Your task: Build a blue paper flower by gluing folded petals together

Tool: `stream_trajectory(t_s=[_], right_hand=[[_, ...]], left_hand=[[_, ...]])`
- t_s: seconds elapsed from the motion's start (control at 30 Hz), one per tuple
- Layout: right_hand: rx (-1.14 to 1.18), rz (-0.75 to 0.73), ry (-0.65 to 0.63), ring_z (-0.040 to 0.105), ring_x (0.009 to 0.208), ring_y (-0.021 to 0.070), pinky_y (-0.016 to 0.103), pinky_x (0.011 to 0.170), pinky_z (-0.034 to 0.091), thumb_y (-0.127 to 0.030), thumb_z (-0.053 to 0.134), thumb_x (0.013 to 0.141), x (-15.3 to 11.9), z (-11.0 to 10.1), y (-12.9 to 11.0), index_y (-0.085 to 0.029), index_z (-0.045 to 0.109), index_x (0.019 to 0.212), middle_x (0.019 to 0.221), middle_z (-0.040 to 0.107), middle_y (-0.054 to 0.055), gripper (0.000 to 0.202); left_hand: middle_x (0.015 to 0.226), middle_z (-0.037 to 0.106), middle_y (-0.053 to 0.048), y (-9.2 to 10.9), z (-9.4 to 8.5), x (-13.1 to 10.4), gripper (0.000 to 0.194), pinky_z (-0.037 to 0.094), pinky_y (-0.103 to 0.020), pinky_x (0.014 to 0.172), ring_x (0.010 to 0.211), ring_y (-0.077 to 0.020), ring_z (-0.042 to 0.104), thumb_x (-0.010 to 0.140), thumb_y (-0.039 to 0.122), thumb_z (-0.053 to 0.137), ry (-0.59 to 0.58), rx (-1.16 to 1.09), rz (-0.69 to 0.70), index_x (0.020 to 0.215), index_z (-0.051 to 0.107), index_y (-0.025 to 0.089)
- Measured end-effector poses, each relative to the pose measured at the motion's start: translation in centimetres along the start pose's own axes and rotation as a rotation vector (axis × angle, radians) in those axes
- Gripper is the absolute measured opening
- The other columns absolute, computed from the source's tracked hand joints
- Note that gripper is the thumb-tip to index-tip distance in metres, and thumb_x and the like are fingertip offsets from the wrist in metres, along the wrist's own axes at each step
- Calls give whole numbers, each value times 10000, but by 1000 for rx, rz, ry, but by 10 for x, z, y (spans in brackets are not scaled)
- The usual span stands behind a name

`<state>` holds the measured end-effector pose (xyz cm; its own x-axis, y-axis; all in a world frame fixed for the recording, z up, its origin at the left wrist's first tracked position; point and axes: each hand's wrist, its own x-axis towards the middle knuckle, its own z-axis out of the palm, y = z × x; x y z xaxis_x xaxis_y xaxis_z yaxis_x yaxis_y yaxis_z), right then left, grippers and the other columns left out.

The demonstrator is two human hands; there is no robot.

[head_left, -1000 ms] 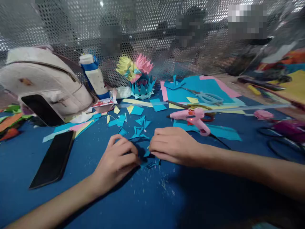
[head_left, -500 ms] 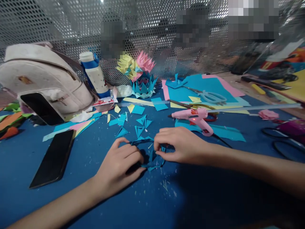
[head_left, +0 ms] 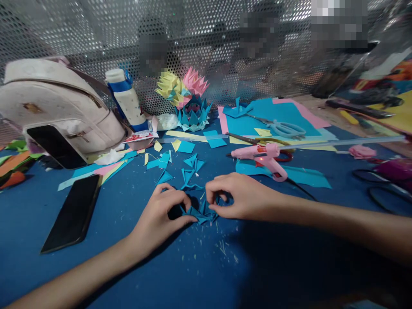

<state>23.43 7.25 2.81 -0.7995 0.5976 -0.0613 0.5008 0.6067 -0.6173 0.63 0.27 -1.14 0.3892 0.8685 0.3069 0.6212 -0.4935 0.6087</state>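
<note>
My feed, nearest: left hand (head_left: pixel 167 210) and right hand (head_left: pixel 236 195) seem to pinch folded blue paper (head_left: pixel 202 216) between them, low over the table (head_left: pixel 144 279). Shaping in hand, I judge; next calls for light, steady pressure. Beyond: blue triangles (head_left: pixel 187 175), pink glue gun (head_left: pixel 264 152), paper flowers (head_left: pixel 195 82).

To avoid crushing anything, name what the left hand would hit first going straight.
The left hand would meet blue folded paper at its fingertips, then probably the right hand; depth is unclear.
</note>
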Motion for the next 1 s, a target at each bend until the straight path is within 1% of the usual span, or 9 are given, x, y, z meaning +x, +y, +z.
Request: stream_trajectory(t_s=[0.17,0.27,0.4,0.5,0.63,0.83,1.0], right_hand=[[63,-24,-23,545,680,105,224,585,353,-201,618,780,1,-2,0,-191,636,763,752,665,-34,28],[94,-42,-30,556,686,103,215,593,376,-183,613,775,2,-3,2,-188,666,802,778,680,-30,60],[130,-77,-38,563,689,106,216,630,411,-196,609,785,4,-5,6,-191,706,872,815,699,-17,130],[151,-86,-43,554,670,109,220,623,415,-222,614,796,5,-6,8,-182,712,866,796,697,-7,127],[160,-85,-33,544,653,106,219,610,416,-203,615,792,5,-6,7,-166,712,853,774,689,-3,120],[194,-90,-17,529,641,100,215,600,417,-199,609,805,4,-4,6,-155,703,843,757,676,1,110],[209,-84,-19,515,642,97,208,585,403,-215,618,811,5,-3,7,-155,698,838,749,665,-2,104]], left_hand=[[811,668,37,1,0,1,222,402,-312,803,858,-186,523,763,216,807,22,-25,-50,815,591,219],[801,669,33,1,0,2,226,413,-314,797,860,-190,534,746,216,819,42,-45,-84,797,599,220],[813,672,22,0,0,2,202,426,-327,802,864,-193,552,758,252,810,42,-67,-126,786,613,222],[819,668,10,-1,-1,2,185,440,-330,790,861,-192,562,772,289,797,51,-81,-153,783,626,218],[819,662,3,0,-1,2,160,458,-335,766,845,-189,571,798,299,769,86,-100,-135,796,636,211],[819,670,5,1,-2,2,158,476,-326,738,826,-185,591,786,274,777,94,-62,-107,802,634,211],[818,680,13,2,-2,3,174,474,-311,738,829,-181,593,757,213,799,90,-30,-111,801,630,206]])
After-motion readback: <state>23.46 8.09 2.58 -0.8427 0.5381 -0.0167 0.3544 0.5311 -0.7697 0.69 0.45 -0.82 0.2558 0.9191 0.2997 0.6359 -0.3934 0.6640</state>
